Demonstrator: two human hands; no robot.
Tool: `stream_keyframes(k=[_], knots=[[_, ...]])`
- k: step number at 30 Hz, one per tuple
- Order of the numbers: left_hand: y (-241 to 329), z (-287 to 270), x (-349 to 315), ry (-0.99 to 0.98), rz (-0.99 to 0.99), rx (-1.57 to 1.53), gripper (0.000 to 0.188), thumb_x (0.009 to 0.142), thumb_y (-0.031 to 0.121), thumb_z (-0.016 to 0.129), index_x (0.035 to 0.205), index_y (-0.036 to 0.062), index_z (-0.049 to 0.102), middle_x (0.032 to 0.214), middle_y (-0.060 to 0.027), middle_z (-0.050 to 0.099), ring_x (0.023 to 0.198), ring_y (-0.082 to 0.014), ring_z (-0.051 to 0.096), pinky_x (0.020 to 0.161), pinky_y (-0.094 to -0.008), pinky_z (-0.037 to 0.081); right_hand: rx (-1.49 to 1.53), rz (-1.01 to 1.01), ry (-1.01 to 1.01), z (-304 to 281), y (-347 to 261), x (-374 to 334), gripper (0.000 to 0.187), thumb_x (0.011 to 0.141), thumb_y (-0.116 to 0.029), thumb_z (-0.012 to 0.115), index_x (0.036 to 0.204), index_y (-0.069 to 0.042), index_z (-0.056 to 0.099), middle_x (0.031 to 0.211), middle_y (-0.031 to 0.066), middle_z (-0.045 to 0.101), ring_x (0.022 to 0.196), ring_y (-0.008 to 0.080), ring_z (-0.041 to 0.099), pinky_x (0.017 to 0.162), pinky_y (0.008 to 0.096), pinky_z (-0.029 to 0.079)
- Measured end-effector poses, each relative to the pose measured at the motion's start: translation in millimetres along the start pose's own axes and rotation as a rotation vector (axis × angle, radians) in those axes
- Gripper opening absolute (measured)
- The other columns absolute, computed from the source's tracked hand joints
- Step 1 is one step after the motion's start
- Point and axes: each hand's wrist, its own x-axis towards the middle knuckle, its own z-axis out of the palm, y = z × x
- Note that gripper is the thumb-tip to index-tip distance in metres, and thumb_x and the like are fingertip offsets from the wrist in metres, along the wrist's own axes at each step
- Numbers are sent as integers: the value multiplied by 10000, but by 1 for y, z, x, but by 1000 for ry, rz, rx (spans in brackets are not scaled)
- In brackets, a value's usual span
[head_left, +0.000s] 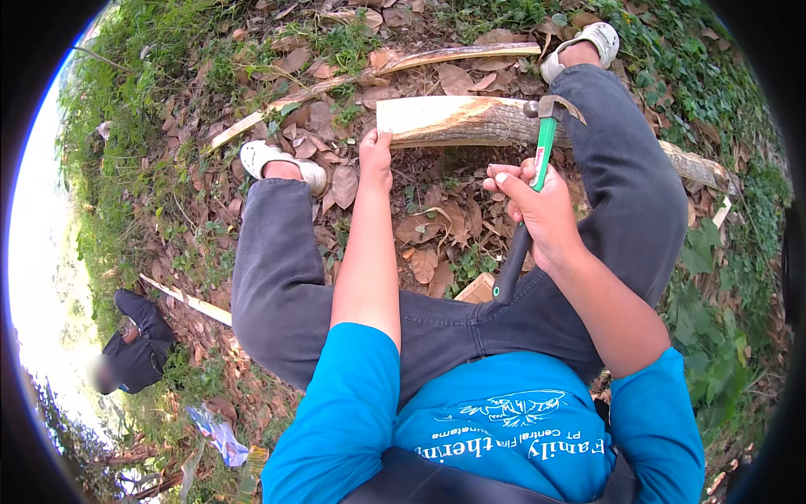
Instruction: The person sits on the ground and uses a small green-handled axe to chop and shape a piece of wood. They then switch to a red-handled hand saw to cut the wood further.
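A split piece of wood (pixel 453 118) lies crosswise in front of me, pale and smooth at its left end, with rough bark farther right. My left hand (pixel 375 161) is closed on the lower corner of that pale end, thumb on its face. In my right hand (pixel 537 202) is a claw hammer (pixel 544 147) with a green shaft and black grip. Its metal head is raised at the wood's right part, near my right knee. A thin dark sliver, perhaps a nail, shows at the right fingertips, too small to be sure.
A long, narrow wood strip (pixel 336 82) lies beyond the piece, and another strip (pixel 186 301) to the left. A small wood block (pixel 477 288) sits between my legs. Dry leaves and green plants cover the ground. At far left another person (pixel 138 349) sits near a crumpled plastic wrapper (pixel 220 437).
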Motion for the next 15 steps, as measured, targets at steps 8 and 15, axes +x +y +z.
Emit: stream_keyframes(k=[8,15], knots=[[16,-23,-5,541,366,214,300,1036,261,639,1172,2,707,953,-53,701,899,-149,641,864,-308,512,-33,44,-106,16,4,-5,292,951,-9,692,984,-122,424,1174,138,689,1063,162,720,606,207,468],[145,98,-77,-391,338,30,314,971,274,762,1170,38,704,943,13,703,820,-46,603,725,-225,496,-61,-94,-70,13,9,7,315,932,-31,732,1003,-122,439,1166,118,691,1056,155,717,612,218,442]])
